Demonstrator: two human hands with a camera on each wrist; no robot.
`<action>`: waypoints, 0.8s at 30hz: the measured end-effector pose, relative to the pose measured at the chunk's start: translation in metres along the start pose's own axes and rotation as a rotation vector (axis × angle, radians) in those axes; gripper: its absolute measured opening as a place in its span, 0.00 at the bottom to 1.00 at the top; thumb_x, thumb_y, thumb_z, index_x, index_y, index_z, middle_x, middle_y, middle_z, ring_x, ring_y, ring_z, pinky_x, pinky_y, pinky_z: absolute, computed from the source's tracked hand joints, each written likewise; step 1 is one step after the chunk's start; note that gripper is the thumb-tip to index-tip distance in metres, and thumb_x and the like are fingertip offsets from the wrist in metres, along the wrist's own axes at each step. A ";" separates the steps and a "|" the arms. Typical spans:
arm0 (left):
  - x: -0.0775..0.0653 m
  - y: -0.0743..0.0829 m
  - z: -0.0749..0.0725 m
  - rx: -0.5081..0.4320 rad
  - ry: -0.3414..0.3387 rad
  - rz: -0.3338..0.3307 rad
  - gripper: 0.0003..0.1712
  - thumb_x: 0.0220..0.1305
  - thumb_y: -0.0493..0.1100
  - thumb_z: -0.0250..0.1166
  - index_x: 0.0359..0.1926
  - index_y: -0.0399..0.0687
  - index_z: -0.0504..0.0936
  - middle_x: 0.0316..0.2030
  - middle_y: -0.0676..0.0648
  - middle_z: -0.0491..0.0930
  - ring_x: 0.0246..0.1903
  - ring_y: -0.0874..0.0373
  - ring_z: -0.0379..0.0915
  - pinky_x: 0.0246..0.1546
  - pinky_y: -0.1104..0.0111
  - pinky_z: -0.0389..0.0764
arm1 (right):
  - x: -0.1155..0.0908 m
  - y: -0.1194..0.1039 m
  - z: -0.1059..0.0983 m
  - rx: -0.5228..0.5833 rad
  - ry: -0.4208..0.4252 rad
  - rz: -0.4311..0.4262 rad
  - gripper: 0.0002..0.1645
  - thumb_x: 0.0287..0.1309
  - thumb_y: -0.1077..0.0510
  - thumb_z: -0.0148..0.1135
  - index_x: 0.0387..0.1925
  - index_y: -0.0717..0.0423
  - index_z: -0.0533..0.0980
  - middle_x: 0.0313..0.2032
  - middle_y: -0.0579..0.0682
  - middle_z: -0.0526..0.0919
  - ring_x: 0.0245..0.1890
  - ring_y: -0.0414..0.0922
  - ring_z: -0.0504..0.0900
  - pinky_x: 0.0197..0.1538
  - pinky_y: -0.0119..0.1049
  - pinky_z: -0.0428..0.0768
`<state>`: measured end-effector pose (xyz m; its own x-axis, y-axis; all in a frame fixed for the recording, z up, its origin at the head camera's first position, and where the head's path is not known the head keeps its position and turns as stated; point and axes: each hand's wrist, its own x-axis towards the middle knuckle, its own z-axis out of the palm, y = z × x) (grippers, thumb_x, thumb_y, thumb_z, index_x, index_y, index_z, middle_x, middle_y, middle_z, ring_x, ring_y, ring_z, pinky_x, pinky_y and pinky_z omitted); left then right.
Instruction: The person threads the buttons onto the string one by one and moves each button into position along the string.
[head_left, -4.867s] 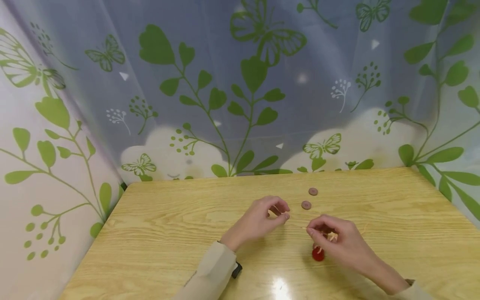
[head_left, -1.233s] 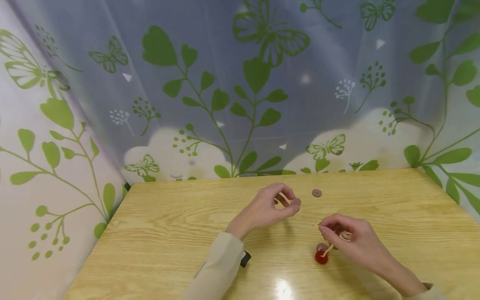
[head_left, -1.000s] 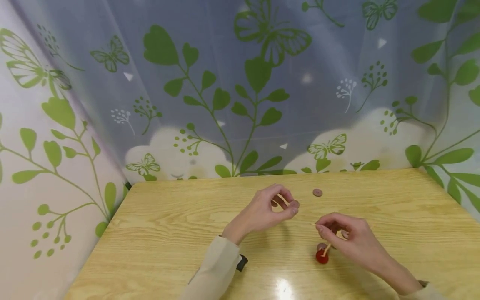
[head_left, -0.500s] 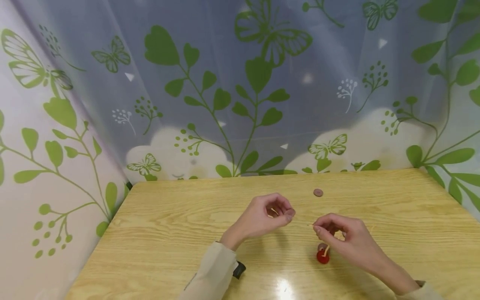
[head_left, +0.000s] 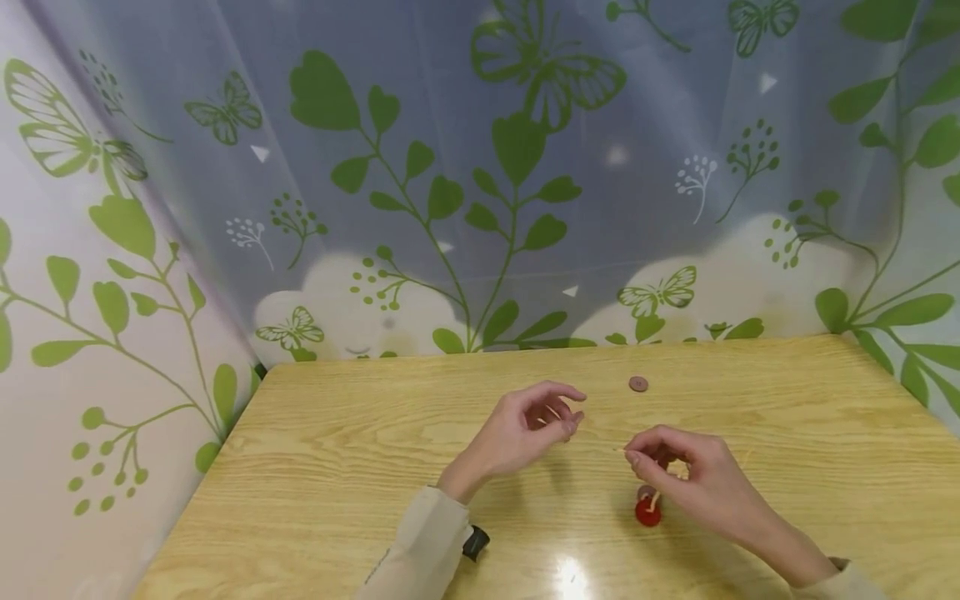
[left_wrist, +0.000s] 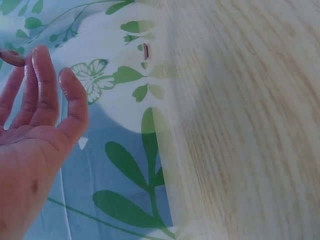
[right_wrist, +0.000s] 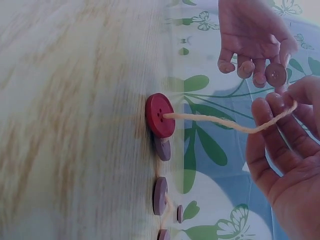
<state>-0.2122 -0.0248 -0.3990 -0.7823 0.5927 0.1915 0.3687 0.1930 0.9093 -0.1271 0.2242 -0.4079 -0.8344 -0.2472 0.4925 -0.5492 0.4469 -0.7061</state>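
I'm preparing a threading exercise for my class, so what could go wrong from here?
The left hand holds a button by the fingertips, so it might slip. Only a short tip of the string pokes from the right hand, so it may be hard to thread.

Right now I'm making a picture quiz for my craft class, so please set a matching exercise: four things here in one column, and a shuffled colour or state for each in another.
Things
1. Left hand
2. Right hand
3. Red button
4. Cord

Colours and states
A. Pale yellow
B. Holding a mauve button
C. Strung on the cord
D. Pinching the cord near its end

Right pairs: 1-B; 2-D; 3-C; 4-A
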 end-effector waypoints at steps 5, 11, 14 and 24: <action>-0.001 0.000 0.000 -0.034 -0.006 0.007 0.14 0.73 0.42 0.62 0.56 0.56 0.83 0.42 0.42 0.85 0.38 0.41 0.84 0.38 0.60 0.87 | 0.002 -0.001 0.001 -0.007 0.001 0.002 0.15 0.62 0.70 0.67 0.38 0.45 0.83 0.25 0.39 0.84 0.23 0.37 0.81 0.26 0.29 0.77; -0.005 0.002 -0.001 -0.066 0.000 0.020 0.15 0.71 0.37 0.62 0.56 0.48 0.81 0.47 0.36 0.85 0.38 0.57 0.85 0.44 0.60 0.87 | 0.003 -0.002 0.002 -0.013 0.007 -0.007 0.15 0.61 0.70 0.67 0.38 0.45 0.83 0.26 0.42 0.84 0.24 0.36 0.81 0.27 0.29 0.78; -0.010 0.004 -0.002 -0.080 0.005 0.018 0.16 0.70 0.36 0.63 0.57 0.48 0.81 0.48 0.39 0.85 0.40 0.65 0.83 0.44 0.69 0.86 | 0.004 -0.003 0.003 -0.006 0.012 -0.018 0.15 0.61 0.71 0.67 0.38 0.46 0.83 0.26 0.42 0.84 0.24 0.34 0.80 0.26 0.29 0.78; -0.025 0.011 0.000 -0.143 0.025 -0.013 0.17 0.69 0.37 0.66 0.58 0.44 0.80 0.53 0.37 0.84 0.44 0.67 0.82 0.47 0.72 0.85 | 0.007 -0.007 0.008 -0.005 0.018 -0.028 0.15 0.61 0.71 0.67 0.38 0.46 0.83 0.25 0.40 0.82 0.23 0.32 0.77 0.26 0.28 0.77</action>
<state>-0.1888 -0.0373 -0.3941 -0.7996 0.5706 0.1874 0.2848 0.0856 0.9547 -0.1298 0.2123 -0.4034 -0.8178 -0.2438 0.5213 -0.5720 0.4444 -0.6895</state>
